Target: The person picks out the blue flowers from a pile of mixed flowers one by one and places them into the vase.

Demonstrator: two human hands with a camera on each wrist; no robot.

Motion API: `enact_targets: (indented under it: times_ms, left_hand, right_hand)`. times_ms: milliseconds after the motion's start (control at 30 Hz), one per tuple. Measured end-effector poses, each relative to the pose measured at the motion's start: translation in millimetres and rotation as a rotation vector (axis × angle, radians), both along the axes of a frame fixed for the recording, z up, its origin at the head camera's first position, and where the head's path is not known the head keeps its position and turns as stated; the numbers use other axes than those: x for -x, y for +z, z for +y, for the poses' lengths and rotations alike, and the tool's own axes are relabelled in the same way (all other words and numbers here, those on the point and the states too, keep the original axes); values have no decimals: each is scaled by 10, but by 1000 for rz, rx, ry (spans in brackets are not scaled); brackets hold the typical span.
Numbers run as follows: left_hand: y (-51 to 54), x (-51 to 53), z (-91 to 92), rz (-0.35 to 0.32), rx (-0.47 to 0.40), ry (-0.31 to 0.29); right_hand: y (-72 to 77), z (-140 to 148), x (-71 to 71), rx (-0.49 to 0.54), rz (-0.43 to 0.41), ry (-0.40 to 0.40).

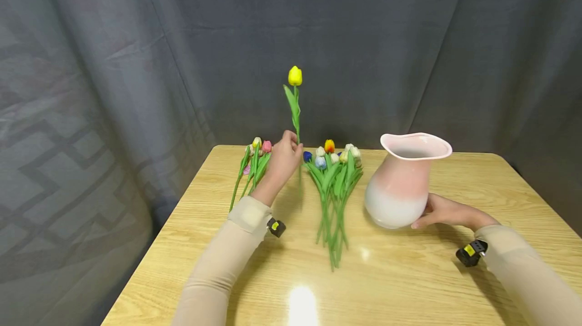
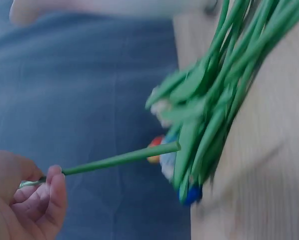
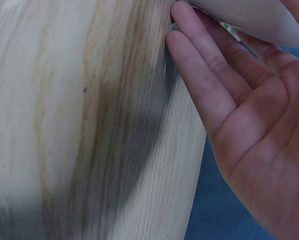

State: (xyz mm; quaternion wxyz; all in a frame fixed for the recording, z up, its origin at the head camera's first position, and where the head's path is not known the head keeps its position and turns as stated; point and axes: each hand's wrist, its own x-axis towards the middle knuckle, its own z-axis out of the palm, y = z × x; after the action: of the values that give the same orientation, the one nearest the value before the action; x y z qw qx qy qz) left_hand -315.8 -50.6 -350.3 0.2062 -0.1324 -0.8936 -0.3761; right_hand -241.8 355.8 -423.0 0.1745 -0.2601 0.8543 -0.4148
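Over a shiny, wood-grained tabletop (image 1: 386, 285), touching the lower side of a glossy, wavy-rimmed, pink-and-white vase (image 1: 395, 189) with the right fingers (image 3: 199, 82) nearly straight, side by side. Divided from the left fingers (image 2: 57, 200) by a fanned bunch of slim-stemmed tulips (image 1: 329, 180). Pinching an upright yellow tulip (image 1: 294, 106) by its stem with these, near a smaller flower cluster (image 1: 262, 165) to their left. Backed, beyond all fingers, by creased grey curtain (image 1: 354, 53).

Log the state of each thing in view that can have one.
Yellow tulip: upright, lifted off the table
Middle tulips: lying bunched
Left tulips: lying, partly hidden
Vase: mouth up, no flowers showing inside
Left grip: pinching the yellow tulip's stem
Right grip: touching the vase's lower side
Curtain: hanging
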Motion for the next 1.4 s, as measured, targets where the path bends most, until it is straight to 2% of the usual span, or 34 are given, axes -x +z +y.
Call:
enact_targets:
  times_ms: [67,133,200,367,500,633,833,1033,1267,1400]
  left_hand:
    - [23,45,-149,13,32,41]
    - [51,85,-304,-25,67,72]
    - [89,125,-456,-91,119,110]
    - [161,209,-765,-319,298,193]
    - [75,252,-945,-472,480,181]
    - [-92,270,-1104,-573,577,140]
    - [-279,287,-1268,-642,633,126]
    - [-402,286,-1266,-670,645,133]
    - [-495,320,-1195,-679,648,168]
    - [-494,362,-1164,-679,664,201]
  right_hand:
    - [7,-4,-4,-4,0,-1]
    - [12,-12,-6,-4,0,0]
    - [16,-18,-9,-5,0,1]
    - [30,-20,-19,-9,-2,-5]
    - [34,-22,-18,-11,0,-10]
    - [18,-28,0,3,-5,-1]
    - [3,-30,10,7,-3,-2]
    - [27,-33,-13,-10,1,-18]
    - [20,-31,-18,8,3,-9]
    - [19,-23,-23,24,-4,2]
